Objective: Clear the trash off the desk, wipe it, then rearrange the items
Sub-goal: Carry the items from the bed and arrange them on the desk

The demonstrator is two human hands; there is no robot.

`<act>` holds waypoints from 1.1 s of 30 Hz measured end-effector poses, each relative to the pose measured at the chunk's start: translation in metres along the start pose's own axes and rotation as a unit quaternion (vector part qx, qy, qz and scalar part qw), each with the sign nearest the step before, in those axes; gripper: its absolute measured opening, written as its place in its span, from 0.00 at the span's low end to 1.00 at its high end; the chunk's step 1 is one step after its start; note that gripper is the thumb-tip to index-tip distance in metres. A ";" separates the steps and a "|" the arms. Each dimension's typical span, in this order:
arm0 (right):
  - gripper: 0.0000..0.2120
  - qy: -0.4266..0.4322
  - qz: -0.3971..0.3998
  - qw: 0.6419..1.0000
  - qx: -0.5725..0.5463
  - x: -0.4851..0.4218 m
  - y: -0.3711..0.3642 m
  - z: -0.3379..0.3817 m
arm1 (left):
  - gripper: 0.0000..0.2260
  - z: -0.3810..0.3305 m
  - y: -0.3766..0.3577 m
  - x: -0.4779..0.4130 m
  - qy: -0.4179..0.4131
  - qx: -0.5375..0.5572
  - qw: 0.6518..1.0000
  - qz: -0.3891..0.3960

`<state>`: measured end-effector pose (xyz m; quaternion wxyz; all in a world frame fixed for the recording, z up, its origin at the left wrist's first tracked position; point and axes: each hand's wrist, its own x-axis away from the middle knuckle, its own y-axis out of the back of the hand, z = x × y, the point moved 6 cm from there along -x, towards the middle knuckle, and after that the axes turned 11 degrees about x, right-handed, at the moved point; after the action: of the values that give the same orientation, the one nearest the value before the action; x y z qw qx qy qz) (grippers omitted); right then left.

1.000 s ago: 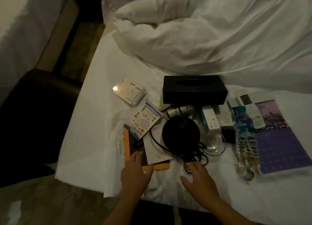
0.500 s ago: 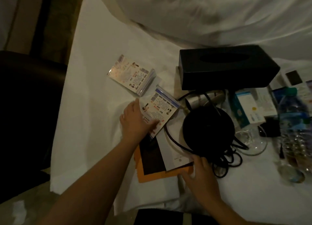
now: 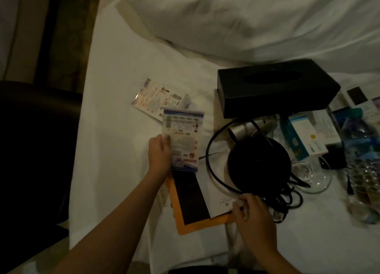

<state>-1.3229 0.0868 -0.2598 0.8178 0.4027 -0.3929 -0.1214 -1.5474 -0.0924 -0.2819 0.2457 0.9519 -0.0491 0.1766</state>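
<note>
We see the left hand (image 3: 159,154) pinching the left edge of a clear plastic packet with a blue top strip and printed text (image 3: 182,140), thumb on its face, holding it above a white bed sheet (image 3: 115,130). Just behind the packet lies a second printed plastic packet (image 3: 158,100), flat on the sheet.

The right hand (image 3: 254,218) has its fingers curled onto the near corner of a white paper card (image 3: 219,195), thumb and fingertips closed on the edge. That card lies over a black rectangular sheet (image 3: 189,197), which lies on an orange flat folder (image 3: 205,224).

A round black kettle base with a coiled black cord (image 3: 259,162) sits partly on the card, just right of the packet. Behind it we find a black rectangular tissue box (image 3: 277,88) and a silvery cylinder (image 3: 244,128). To the right stand a blue-and-white carton (image 3: 304,138), an empty clear glass (image 3: 314,176) and a clear plastic water bottle (image 3: 366,171), blurred. A rumpled white duvet (image 3: 246,21) fills the back, and a dark chair (image 3: 35,150) stands at left.
</note>
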 end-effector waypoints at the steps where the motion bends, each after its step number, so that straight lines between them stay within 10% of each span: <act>1: 0.06 0.004 -0.004 1.000 0.002 0.000 0.002 0.001 | 0.15 -0.002 0.004 -0.003 0.024 0.048 0.998 -0.018; 9: 0.08 0.045 -0.038 0.998 -0.008 -0.006 0.004 0.027 | 0.16 0.006 0.004 -0.049 0.233 0.237 0.938 -0.099; 19: 0.06 0.058 -0.026 0.998 -0.006 -0.020 0.001 0.033 | 0.16 -0.012 -0.011 -0.066 0.290 0.418 0.854 -0.109; 33: 0.08 0.045 -0.008 0.999 -0.019 -0.012 -0.003 0.024 | 0.19 0.002 0.019 -0.016 0.203 0.372 0.903 -0.070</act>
<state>-1.3482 0.0775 -0.2603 0.8411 0.3953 -0.3501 -0.1166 -1.5650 -0.1100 -0.2807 -0.1100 0.9185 0.1377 0.3539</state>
